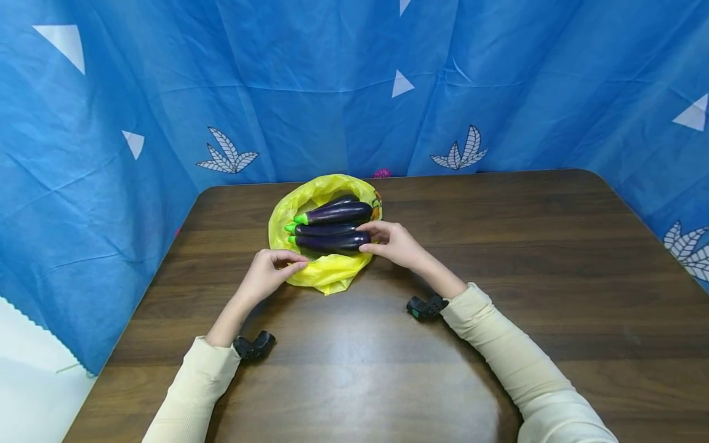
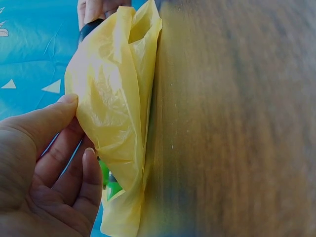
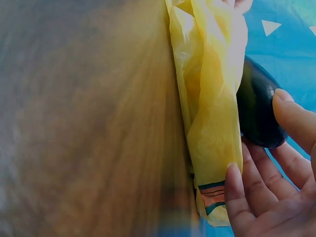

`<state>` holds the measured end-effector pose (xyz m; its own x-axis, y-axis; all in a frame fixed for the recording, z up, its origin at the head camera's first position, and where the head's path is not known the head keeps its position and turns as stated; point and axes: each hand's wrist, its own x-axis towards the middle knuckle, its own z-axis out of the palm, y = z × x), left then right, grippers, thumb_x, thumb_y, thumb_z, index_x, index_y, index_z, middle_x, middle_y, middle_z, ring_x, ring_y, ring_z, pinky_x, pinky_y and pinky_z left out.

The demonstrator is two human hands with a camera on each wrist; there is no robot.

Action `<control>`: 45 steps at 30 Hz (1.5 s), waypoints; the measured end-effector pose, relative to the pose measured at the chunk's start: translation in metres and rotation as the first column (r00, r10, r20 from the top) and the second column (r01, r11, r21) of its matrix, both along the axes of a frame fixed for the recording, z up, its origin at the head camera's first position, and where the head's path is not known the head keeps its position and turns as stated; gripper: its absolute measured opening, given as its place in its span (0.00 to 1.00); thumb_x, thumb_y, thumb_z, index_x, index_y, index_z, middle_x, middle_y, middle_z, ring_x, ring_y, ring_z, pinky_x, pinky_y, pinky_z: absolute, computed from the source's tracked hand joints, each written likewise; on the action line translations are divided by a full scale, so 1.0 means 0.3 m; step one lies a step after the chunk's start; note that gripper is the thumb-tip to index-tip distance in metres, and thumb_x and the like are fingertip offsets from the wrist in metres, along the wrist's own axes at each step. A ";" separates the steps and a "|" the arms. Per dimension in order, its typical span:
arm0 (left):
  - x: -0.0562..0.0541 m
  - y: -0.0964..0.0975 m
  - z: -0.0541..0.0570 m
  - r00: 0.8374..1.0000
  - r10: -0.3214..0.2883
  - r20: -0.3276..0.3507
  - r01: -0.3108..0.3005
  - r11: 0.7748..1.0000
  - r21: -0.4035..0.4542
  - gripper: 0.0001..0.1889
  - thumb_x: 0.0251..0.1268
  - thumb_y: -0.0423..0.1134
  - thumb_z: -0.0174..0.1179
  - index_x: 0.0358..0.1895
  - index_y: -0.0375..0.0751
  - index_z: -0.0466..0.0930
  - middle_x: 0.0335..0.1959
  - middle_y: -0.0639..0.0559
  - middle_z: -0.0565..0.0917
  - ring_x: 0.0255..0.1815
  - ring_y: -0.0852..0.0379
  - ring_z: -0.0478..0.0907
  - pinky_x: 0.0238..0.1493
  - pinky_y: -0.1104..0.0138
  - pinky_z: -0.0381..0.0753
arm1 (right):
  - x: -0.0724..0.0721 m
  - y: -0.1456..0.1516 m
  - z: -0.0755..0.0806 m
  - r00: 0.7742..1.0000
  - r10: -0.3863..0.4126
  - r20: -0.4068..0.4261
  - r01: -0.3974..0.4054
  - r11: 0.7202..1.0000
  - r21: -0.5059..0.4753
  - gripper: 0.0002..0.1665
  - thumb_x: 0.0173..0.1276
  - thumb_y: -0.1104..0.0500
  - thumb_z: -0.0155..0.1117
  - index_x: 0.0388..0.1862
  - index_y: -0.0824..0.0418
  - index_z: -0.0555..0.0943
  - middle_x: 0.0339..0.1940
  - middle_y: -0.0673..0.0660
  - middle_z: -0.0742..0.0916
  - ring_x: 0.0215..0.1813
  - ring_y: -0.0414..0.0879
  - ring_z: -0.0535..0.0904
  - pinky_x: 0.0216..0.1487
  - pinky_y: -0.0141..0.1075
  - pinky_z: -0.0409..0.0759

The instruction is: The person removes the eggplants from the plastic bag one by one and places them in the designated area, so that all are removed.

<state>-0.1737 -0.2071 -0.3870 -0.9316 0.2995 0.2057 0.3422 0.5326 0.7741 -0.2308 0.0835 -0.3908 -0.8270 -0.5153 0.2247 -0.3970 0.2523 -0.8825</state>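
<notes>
Several dark purple eggplants (image 1: 332,241) with green stem ends lie side by side in an opened yellow plastic bag (image 1: 332,271). My right hand (image 1: 394,244) holds the rounded right end of the nearest eggplant between thumb and fingers. In the right wrist view that eggplant (image 3: 261,106) shows above the bag's side, the thumb on its top. My left hand (image 1: 268,274) pinches the near left rim of the bag. The left wrist view has its thumb on the yellow plastic (image 2: 106,84), with the fingertips partly hidden behind it.
The bag rests on a brown wooden table (image 1: 354,369), near its far edge. Behind the table hangs a blue curtain (image 1: 310,123) with white triangles and leaf prints. Each wrist wears a black camera, the left one (image 1: 255,346) close above the tabletop.
</notes>
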 end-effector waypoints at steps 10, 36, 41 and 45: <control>0.000 -0.001 0.001 1.000 -0.007 -0.004 0.007 1.000 -0.001 0.08 0.60 0.36 0.64 0.38 0.36 0.87 0.33 0.51 0.85 0.33 0.56 0.78 0.31 0.69 0.76 | 0.015 0.037 0.026 0.998 0.010 0.054 -0.007 0.998 -0.060 0.21 0.62 0.66 0.66 0.54 0.69 0.77 0.48 0.61 0.81 0.44 0.51 0.78 0.47 0.40 0.76; 0.005 -0.004 0.008 0.999 0.001 0.032 -0.001 1.000 0.002 0.08 0.60 0.36 0.64 0.39 0.37 0.87 0.34 0.51 0.85 0.32 0.55 0.76 0.31 0.70 0.75 | 0.020 0.210 0.034 0.989 -0.047 0.138 0.056 0.996 -0.063 0.23 0.64 0.61 0.65 0.57 0.66 0.76 0.48 0.61 0.81 0.45 0.53 0.76 0.46 0.35 0.75; 0.001 -0.005 0.002 1.000 -0.012 0.029 0.011 1.000 0.023 0.08 0.60 0.36 0.64 0.39 0.35 0.86 0.34 0.50 0.85 0.33 0.55 0.77 0.31 0.70 0.75 | 0.019 0.253 0.037 0.981 -0.073 0.180 0.086 0.994 -0.066 0.24 0.65 0.59 0.65 0.58 0.65 0.75 0.49 0.61 0.80 0.46 0.53 0.77 0.46 0.35 0.76; 0.016 0.008 0.031 1.000 -0.011 0.027 0.011 1.000 0.013 0.07 0.60 0.32 0.63 0.39 0.32 0.85 0.34 0.46 0.85 0.33 0.53 0.78 0.30 0.69 0.75 | 0.016 0.289 0.040 0.975 -0.094 0.200 0.110 0.992 -0.068 0.25 0.65 0.57 0.64 0.59 0.65 0.74 0.52 0.61 0.79 0.48 0.51 0.78 0.48 0.35 0.75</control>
